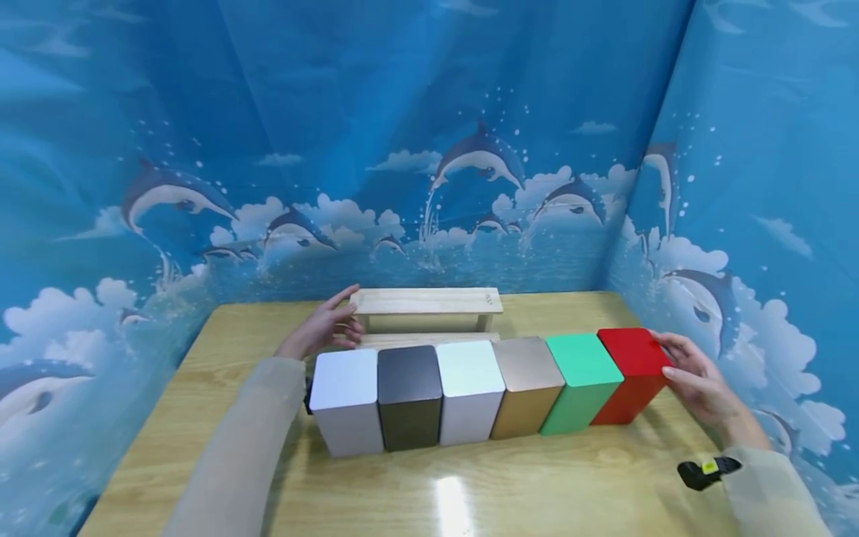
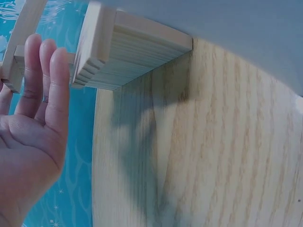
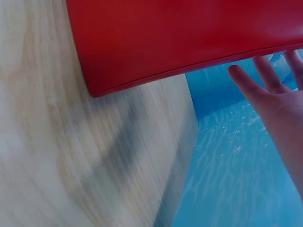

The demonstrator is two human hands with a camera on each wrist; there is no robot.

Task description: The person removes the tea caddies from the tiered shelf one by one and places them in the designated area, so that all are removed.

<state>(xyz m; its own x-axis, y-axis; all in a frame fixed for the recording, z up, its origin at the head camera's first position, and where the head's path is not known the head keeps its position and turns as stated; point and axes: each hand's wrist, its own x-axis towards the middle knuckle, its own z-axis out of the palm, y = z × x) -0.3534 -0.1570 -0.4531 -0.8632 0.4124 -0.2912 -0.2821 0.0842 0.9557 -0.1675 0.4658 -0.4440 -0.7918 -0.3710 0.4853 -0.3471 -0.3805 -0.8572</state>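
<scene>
A row of tall boxes with rounded corners stands side by side: a pale lavender box [image 1: 345,380], a black box [image 1: 410,375], a white box [image 1: 471,369], a bronze box [image 1: 530,364], a green box [image 1: 584,359] and a red box [image 1: 633,352]. At the row's right end, my right hand [image 1: 698,384] rests against the red box's side, thumb near its front corner, fingers extended. Behind the lavender box, my left hand [image 1: 325,324] is at the left end of a two-level wooden rack [image 1: 426,300]. Its fingers [image 2: 59,90] look straight beside the rack; firm contact cannot be told.
The boxes and rack stand on a wood-grain table [image 1: 537,485]. A blue dolphin-print curtain [image 1: 376,112] hangs behind the table and along both sides, close to the right hand. A small black device [image 1: 708,471] is worn at the right wrist.
</scene>
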